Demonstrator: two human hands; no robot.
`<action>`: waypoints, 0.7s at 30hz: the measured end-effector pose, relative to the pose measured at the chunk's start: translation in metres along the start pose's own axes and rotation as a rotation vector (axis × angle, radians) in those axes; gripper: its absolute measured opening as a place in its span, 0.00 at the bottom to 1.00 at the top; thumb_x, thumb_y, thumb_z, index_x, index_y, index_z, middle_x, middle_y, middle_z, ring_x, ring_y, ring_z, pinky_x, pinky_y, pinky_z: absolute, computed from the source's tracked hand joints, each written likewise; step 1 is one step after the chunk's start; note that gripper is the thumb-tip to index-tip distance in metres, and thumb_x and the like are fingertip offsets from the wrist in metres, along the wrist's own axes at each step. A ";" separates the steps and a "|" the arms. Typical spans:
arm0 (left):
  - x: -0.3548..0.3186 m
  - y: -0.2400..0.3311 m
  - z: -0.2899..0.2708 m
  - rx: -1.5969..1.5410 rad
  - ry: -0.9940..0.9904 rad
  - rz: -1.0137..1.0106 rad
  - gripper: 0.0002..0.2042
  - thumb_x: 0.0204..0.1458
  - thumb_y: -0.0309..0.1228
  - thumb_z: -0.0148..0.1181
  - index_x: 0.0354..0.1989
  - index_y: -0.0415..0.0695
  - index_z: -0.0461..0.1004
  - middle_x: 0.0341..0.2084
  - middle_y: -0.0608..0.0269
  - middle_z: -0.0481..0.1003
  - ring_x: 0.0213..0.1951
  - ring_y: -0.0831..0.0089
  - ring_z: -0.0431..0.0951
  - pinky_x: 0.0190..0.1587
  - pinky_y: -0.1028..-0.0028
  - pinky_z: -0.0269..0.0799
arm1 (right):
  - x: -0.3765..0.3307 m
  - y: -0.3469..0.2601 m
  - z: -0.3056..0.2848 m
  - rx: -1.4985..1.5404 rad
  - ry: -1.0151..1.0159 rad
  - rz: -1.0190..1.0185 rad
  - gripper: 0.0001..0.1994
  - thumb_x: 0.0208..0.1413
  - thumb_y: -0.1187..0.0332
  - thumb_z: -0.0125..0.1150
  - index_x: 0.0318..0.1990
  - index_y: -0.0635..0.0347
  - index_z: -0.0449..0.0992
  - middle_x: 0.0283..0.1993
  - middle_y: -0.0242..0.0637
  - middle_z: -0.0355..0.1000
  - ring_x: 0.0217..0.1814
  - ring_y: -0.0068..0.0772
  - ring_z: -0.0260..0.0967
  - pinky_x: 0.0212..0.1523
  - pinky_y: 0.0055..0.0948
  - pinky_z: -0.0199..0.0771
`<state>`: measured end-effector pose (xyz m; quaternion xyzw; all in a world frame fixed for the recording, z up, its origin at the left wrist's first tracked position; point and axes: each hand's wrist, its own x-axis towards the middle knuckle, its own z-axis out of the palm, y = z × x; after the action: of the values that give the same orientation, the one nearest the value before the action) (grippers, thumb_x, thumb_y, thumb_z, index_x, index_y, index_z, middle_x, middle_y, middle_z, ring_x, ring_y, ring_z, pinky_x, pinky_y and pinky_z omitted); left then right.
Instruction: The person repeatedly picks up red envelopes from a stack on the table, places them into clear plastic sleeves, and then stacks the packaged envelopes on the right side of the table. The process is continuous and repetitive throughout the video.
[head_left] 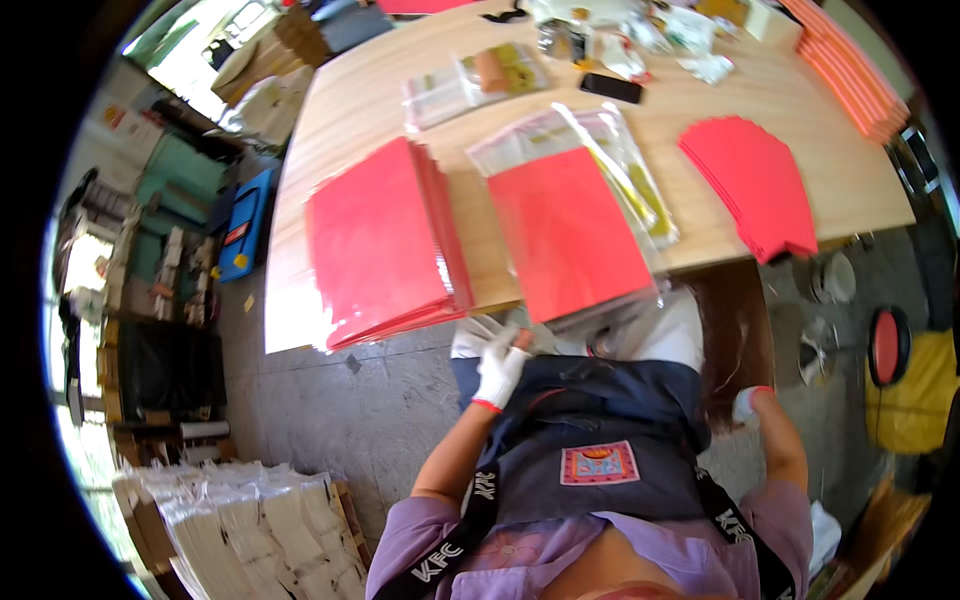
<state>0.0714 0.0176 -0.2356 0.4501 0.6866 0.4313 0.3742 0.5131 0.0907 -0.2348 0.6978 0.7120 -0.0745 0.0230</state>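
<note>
My left hand (500,370), in a white glove with bare fingertips, rests over my lap just below the table edge. Its fingers are spread a little and I see nothing in them. Down at my right side is my right hand (752,403), also gloved, beside a brown panel (738,335); its fingers are hidden. In front of me lies a red sheet in a clear bag (570,230), partly over clear bags with yellow-green print (645,195). Left of it is a thick stack of bagged red sheets (380,240). Fanned red sheets (750,180) lie to the right.
The wooden table (350,110) also bears a black phone (611,88), more clear bags (440,97), a jar (580,45) and crumpled plastic. Orange strips (850,75) are stacked at the far right. Wrapped paper bundles (260,530) stand on the floor at lower left.
</note>
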 end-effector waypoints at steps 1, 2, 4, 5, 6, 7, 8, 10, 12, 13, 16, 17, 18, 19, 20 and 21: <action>-0.001 -0.010 -0.002 0.201 0.140 0.202 0.05 0.50 0.29 0.56 0.31 0.41 0.72 0.23 0.60 0.72 0.27 0.72 0.70 0.31 0.73 0.65 | -0.010 0.023 0.020 -0.327 -0.243 -0.106 0.23 0.39 0.58 0.64 0.44 0.58 0.74 0.42 0.49 0.72 0.48 0.45 0.69 0.51 0.38 0.66; 0.000 -0.013 -0.002 0.329 0.227 0.335 0.09 0.42 0.25 0.61 0.34 0.43 0.72 0.27 0.58 0.73 0.29 0.65 0.72 0.32 0.70 0.66 | -0.004 0.043 0.048 -0.478 -0.475 -0.270 0.19 0.40 0.60 0.62 0.41 0.57 0.76 0.40 0.49 0.73 0.45 0.45 0.70 0.48 0.38 0.68; 0.003 -0.001 -0.002 0.665 0.361 0.669 0.17 0.29 0.22 0.66 0.33 0.46 0.72 0.35 0.60 0.73 0.32 0.64 0.73 0.33 0.68 0.68 | 0.030 0.037 0.076 -0.604 -0.717 -0.704 0.13 0.44 0.61 0.58 0.34 0.58 0.78 0.33 0.48 0.73 0.38 0.47 0.72 0.42 0.41 0.71; 0.004 -0.013 -0.001 0.680 0.352 0.670 0.18 0.28 0.22 0.66 0.33 0.47 0.73 0.36 0.61 0.73 0.33 0.65 0.73 0.33 0.68 0.67 | 0.036 -0.017 0.026 -0.002 -0.573 -0.146 0.10 0.46 0.62 0.54 0.31 0.57 0.77 0.27 0.45 0.73 0.32 0.47 0.72 0.35 0.43 0.71; 0.008 -0.022 0.002 0.683 0.336 0.687 0.19 0.28 0.22 0.67 0.34 0.49 0.73 0.37 0.62 0.73 0.34 0.66 0.73 0.34 0.68 0.66 | 0.034 -0.047 -0.001 0.159 -0.208 -0.203 0.10 0.47 0.60 0.55 0.29 0.55 0.75 0.27 0.44 0.73 0.31 0.46 0.72 0.32 0.43 0.69; 0.011 -0.018 0.005 0.672 0.299 0.716 0.18 0.28 0.22 0.67 0.33 0.49 0.74 0.37 0.63 0.73 0.33 0.66 0.73 0.33 0.68 0.66 | 0.039 -0.067 -0.007 0.305 0.014 -0.287 0.09 0.47 0.60 0.56 0.32 0.53 0.74 0.25 0.44 0.72 0.29 0.47 0.71 0.30 0.44 0.68; 0.015 -0.012 0.008 0.662 0.268 0.747 0.18 0.28 0.23 0.67 0.33 0.50 0.75 0.37 0.63 0.73 0.33 0.67 0.73 0.33 0.68 0.66 | 0.046 -0.090 -0.020 0.406 -0.044 -0.278 0.13 0.42 0.60 0.61 0.37 0.51 0.73 0.34 0.40 0.73 0.38 0.42 0.71 0.38 0.39 0.69; 0.021 0.000 0.008 0.664 0.239 0.804 0.16 0.29 0.24 0.67 0.32 0.49 0.76 0.36 0.64 0.73 0.32 0.67 0.73 0.32 0.69 0.65 | 0.050 -0.137 -0.059 0.236 0.392 -0.806 0.18 0.37 0.63 0.65 0.40 0.49 0.73 0.48 0.34 0.68 0.51 0.36 0.65 0.50 0.36 0.64; 0.023 0.011 0.005 0.686 0.225 0.866 0.13 0.30 0.26 0.67 0.29 0.48 0.76 0.35 0.63 0.73 0.30 0.68 0.73 0.30 0.70 0.64 | 0.056 -0.159 -0.066 0.181 0.301 -0.867 0.22 0.33 0.64 0.66 0.42 0.48 0.72 0.56 0.29 0.60 0.60 0.35 0.55 0.59 0.37 0.54; 0.023 0.007 0.004 0.640 0.240 0.849 0.11 0.32 0.27 0.66 0.29 0.47 0.76 0.33 0.63 0.73 0.29 0.68 0.72 0.29 0.71 0.64 | 0.064 -0.166 -0.061 0.148 0.437 -0.893 0.17 0.34 0.65 0.66 0.37 0.51 0.73 0.48 0.31 0.67 0.53 0.33 0.62 0.51 0.34 0.63; 0.024 -0.001 0.004 0.406 0.321 0.652 0.07 0.37 0.27 0.64 0.27 0.45 0.76 0.27 0.63 0.72 0.25 0.71 0.69 0.28 0.74 0.62 | 0.093 -0.171 -0.037 0.461 0.050 -0.688 0.11 0.37 0.65 0.66 0.28 0.56 0.72 0.39 0.35 0.71 0.41 0.34 0.69 0.39 0.31 0.68; 0.019 0.000 0.010 0.260 0.359 0.487 0.05 0.39 0.26 0.63 0.27 0.43 0.76 0.25 0.65 0.71 0.25 0.72 0.67 0.28 0.75 0.61 | 0.089 -0.179 -0.037 0.657 0.039 -0.536 0.11 0.41 0.66 0.64 0.23 0.60 0.68 0.29 0.38 0.71 0.30 0.38 0.70 0.30 0.32 0.68; 0.017 0.003 0.015 0.113 0.393 0.322 0.04 0.41 0.25 0.62 0.27 0.42 0.76 0.22 0.66 0.70 0.24 0.74 0.66 0.28 0.76 0.61 | 0.088 -0.185 -0.035 0.692 0.039 -0.486 0.10 0.42 0.67 0.64 0.24 0.60 0.69 0.28 0.39 0.71 0.30 0.39 0.70 0.30 0.33 0.68; 0.016 0.005 0.017 -0.013 0.387 0.012 0.06 0.45 0.22 0.59 0.33 0.39 0.74 0.19 0.72 0.66 0.23 0.80 0.63 0.27 0.80 0.58 | 0.088 -0.190 -0.032 0.727 0.039 -0.435 0.09 0.43 0.67 0.63 0.24 0.59 0.69 0.27 0.39 0.70 0.30 0.40 0.70 0.31 0.33 0.67; 0.017 0.004 0.018 -0.202 0.395 -0.011 0.08 0.45 0.22 0.59 0.35 0.39 0.73 0.21 0.73 0.67 0.24 0.80 0.63 0.28 0.80 0.60 | 0.088 -0.193 -0.029 0.761 0.040 -0.386 0.08 0.44 0.67 0.63 0.25 0.59 0.69 0.27 0.40 0.70 0.29 0.41 0.70 0.31 0.34 0.67; 0.019 0.002 0.018 -0.391 0.400 -0.034 0.10 0.46 0.22 0.59 0.38 0.39 0.72 0.22 0.73 0.67 0.25 0.81 0.64 0.28 0.80 0.61 | 0.089 -0.193 -0.028 0.641 0.056 -0.294 0.09 0.46 0.63 0.60 0.26 0.59 0.70 0.25 0.40 0.71 0.29 0.40 0.70 0.30 0.35 0.67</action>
<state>0.0825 0.0403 -0.2424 0.2639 0.6580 0.6294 0.3182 0.3201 0.1793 -0.2054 0.5615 0.7455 -0.2778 -0.2277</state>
